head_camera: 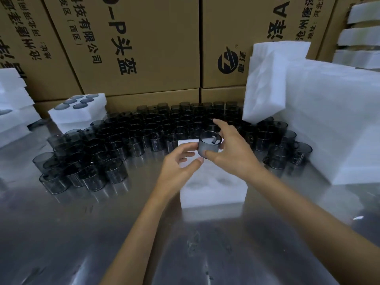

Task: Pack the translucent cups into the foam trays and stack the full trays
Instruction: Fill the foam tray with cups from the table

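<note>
A smoky translucent cup (208,146) is held above the far end of a white foam tray (213,188) that lies on the shiny metal tabletop (82,233). The cup stands nearly upright, its open mouth facing up and tipped slightly toward the camera, so its axis runs close to vertical (a short dark stub shows inside it). The right hand (230,153) grips the cup from the right side, thumb against its near wall and fingers curled round the back, index finger lifted. The left hand (178,163) reaches in from the lower left, fingers loosely spread and thumb tip just beside the cup's lower edge; whether it touches is unclear. Both forearms stretch forward across the tabletop. Behind the tray sits a crowd of loose cups (144,132), with a filled tray (80,112) at the left, stacked foam (318,112) at the right and cardboard boxes (144,48) at the back.
</note>
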Available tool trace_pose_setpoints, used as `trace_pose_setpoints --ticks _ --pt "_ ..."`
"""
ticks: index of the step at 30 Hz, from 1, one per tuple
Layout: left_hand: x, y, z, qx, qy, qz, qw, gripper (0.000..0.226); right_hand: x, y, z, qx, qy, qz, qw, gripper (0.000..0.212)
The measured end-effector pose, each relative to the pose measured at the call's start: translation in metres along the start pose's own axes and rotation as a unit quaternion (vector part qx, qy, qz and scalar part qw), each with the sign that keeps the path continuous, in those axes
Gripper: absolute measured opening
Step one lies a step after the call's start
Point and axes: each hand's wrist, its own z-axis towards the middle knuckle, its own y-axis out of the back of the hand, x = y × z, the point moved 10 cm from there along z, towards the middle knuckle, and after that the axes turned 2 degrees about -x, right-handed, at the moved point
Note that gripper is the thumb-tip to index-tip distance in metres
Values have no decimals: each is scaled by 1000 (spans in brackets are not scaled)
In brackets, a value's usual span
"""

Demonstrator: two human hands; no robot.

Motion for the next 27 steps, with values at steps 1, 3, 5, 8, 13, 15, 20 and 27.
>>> trace_pose_setpoints --ticks 1,3,5,8,13,15,20,27 --pt "1 1 0 -8 -2 7 1000 27 -5 -3 -1 5 -13 4 1000 86" --pt "3 6 1 -33 -9 10 999 17 -13 -9 -2 23 -24 12 999 82" --pt "6 10 2 -47 -14 9 999 10 -16 -12 -4 33 -23 28 999 71" --pt "7 10 3 -42 -26 26 998 11 -20 -14 -4 46 -37 70 996 62" --pt "16 12 1 -22 -29 98 994 20 -29 -30 -5 110 -73 150 980 59" --pt "24 11 1 -5 -17 96 995 25 -29 -35 -6 129 -71 168 975 61" --pt "28 11 1 -8 -2 56 998 32 -27 -39 -6 117 -57 172 976 58" --pt "40 -1 -14 29 64 131 989 20 -39 -35 -7 114 -107 220 963 49"
